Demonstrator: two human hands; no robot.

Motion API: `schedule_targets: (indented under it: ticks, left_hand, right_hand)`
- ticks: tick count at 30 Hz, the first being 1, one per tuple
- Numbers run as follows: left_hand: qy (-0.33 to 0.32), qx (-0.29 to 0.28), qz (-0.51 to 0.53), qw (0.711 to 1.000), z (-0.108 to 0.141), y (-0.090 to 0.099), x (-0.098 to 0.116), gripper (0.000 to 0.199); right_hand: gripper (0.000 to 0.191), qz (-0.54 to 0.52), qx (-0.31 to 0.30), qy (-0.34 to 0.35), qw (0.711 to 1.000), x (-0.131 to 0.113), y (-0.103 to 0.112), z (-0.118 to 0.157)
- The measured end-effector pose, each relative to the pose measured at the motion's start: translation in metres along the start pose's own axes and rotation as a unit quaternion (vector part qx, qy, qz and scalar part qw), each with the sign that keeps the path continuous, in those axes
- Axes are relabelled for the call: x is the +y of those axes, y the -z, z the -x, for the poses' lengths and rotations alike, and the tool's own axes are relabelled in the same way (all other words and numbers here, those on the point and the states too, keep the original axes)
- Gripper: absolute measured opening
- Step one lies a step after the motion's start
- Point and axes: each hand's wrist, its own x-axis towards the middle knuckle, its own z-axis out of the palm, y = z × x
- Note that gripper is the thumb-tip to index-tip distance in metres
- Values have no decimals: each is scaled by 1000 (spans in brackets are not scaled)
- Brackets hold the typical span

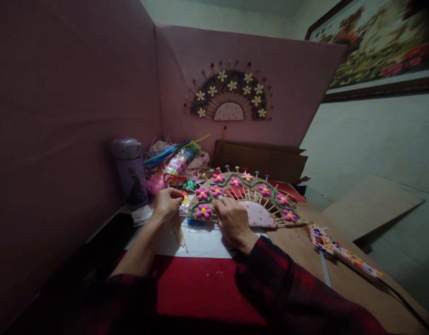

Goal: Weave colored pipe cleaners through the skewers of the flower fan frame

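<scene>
A half-round craft fan (pixel 248 180) wound with twine leans on the table, decorated with pink clay flowers, a green wavy strip and small coloured balls on sticks along its rim. My right hand (pixel 233 222) is closed on the inner lower left part of the fan, beside its pale dotted half-disc (pixel 258 215). Just off the fan's left end, my left hand (pixel 168 202) has thumb and fingers pinched together; whatever is between them is too small to make out. Several thin wooden sticks (pixel 179 234) lie beneath that hand on a white sheet (pixel 207 244).
A purple bottle (pixel 131 174) stands left of bagged clay (pixel 177 162) and coloured pipe cleaners (pixel 167 153). On the pink board behind hangs a similar fan (pixel 231 86) with white flowers. Folded cardboard (pixel 259 156) stands behind; a flower-patterned glue gun (pixel 343 253) with a cord lies right.
</scene>
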Motion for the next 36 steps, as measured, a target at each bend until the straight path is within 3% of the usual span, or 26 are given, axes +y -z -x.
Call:
schedule_targets:
  ticks: [18,28,36]
  left_hand:
    - [-17,3,-23,1000,0,-1,-3,11]
    - [-4,13,-21,1000,1,3,0,16]
    - [31,21,7,999,4,0,7,6]
  right_hand:
    - [11,-2,2,2,1000,0,-4,0]
    - [8,-3,5,-3,1000,0,-3,-2]
    - [7,-2,13,-4,1000,1,-6,-3]
